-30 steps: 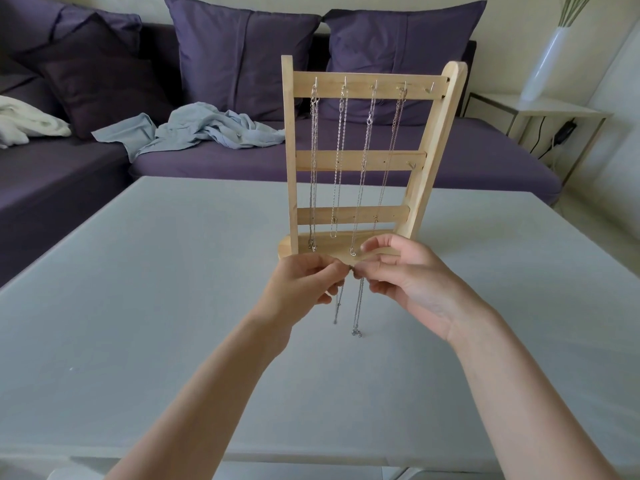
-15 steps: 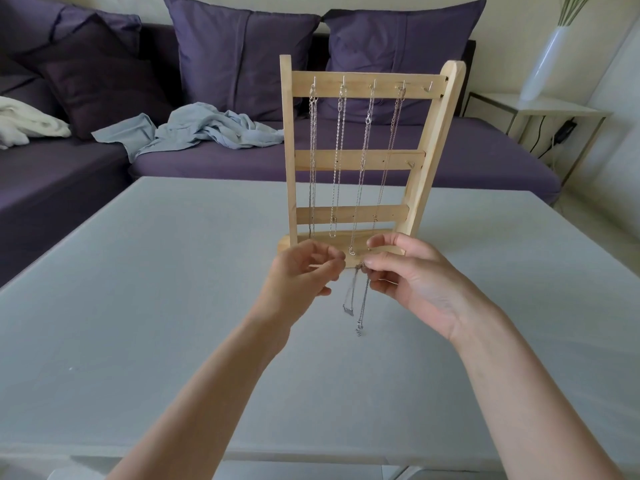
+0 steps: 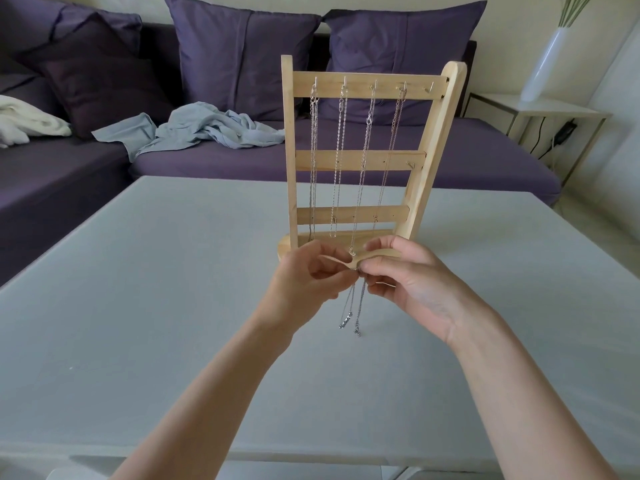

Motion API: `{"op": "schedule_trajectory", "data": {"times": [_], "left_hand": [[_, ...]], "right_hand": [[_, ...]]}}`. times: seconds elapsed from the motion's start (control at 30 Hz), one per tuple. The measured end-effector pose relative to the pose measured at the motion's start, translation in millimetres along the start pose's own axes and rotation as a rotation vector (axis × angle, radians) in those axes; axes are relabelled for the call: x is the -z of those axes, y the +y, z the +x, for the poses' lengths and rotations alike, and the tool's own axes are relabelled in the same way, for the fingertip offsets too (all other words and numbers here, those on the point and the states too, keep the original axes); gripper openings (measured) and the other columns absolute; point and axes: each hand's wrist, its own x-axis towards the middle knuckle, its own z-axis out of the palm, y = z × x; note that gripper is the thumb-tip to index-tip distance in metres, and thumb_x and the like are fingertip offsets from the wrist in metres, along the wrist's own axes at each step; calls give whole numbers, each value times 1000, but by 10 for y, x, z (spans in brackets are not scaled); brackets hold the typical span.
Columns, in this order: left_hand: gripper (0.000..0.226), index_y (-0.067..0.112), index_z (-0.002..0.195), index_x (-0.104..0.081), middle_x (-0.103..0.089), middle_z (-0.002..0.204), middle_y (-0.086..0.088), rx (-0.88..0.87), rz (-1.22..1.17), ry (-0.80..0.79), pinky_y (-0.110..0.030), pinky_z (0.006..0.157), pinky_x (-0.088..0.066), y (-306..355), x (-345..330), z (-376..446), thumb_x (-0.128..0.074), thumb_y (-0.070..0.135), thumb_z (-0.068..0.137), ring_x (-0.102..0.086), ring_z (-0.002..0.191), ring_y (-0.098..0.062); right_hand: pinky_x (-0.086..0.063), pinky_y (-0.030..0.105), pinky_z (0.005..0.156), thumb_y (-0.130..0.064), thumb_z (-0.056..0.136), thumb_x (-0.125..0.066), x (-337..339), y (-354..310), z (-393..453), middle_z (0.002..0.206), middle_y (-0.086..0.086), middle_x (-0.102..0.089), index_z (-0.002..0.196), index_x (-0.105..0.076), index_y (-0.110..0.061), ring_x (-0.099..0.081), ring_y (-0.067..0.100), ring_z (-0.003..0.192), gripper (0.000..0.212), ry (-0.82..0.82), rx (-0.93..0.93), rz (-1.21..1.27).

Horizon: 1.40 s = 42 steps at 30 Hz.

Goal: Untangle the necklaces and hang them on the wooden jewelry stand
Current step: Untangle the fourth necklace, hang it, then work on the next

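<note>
Purple fabric sofa (image 3: pixel 485 157) with large cushions filled the background, a crumpled pale blue cloth (image 3: pixel 214 128) lying on its seat. Before it stood the broad pale grey bench (image 3: pixel 138 306), carrying near its middle the upright ladder-shaped wooden jewelry stand (image 3: pixel 360 159). Four thin silver chain necklaces (image 3: pixel 341 161) hung side by side from hooks on the top rail, their long axes vertical, reaching down to the base; the fifth hook (image 3: pixel 430 86), at the right end of that rail, appeared bare. Just in front of the base, the left hand (image 3: pixel 308 284) and right hand (image 3: pixel 412 282) met fingertip to fingertip above the bench, each pinching the upper part of one remaining fine silver chain (image 3: pixel 356 306). Its two strands dangled straight down from the pinch, ends close together and clear of the bench surface; whether they were knotted could not be resolved. The bare hook lay above and to the right of the pinch, on the right hand's side, so the coming lift would probably run upward and rightward, the right hand being the nearer carrier.
</note>
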Motion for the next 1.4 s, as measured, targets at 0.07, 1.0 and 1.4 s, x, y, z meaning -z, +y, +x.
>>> {"op": "schedule_trajectory", "data": {"times": [0.07, 1.0, 1.4], "left_hand": [[14, 16, 87, -61, -64, 67, 7, 61, -72, -14, -13, 60, -47, 4, 11, -4, -67, 4, 82, -56, 62, -2], [23, 14, 82, -53, -60, 69, 7, 24, 183, -68, -20, 55, -39, -72, 6, -12, -68, 1, 72, -49, 56, -8], [21, 15, 87, -49, -60, 74, 2, 139, 89, -106, -16, 52, -43, -97, -23, 17, -65, 3, 80, -48, 57, -7]], "right_hand": [[-46, 20, 59, 6, 83, -59, 2, -14, -8, 75, 6, -63, 97, -54, -10, -53, 12, 60, 22, -23, 17, -12], [-44, 24, 68, 9, 79, -60, 23, 25, -19, 71, 4, -63, 99, -55, -14, -53, 15, 67, 31, -96, -53, -356], [-40, 23, 67, 3, 77, -59, -1, 47, -5, 66, -2, -60, 98, -52, -17, -47, 10, 58, 30, -94, -24, -462]]}}
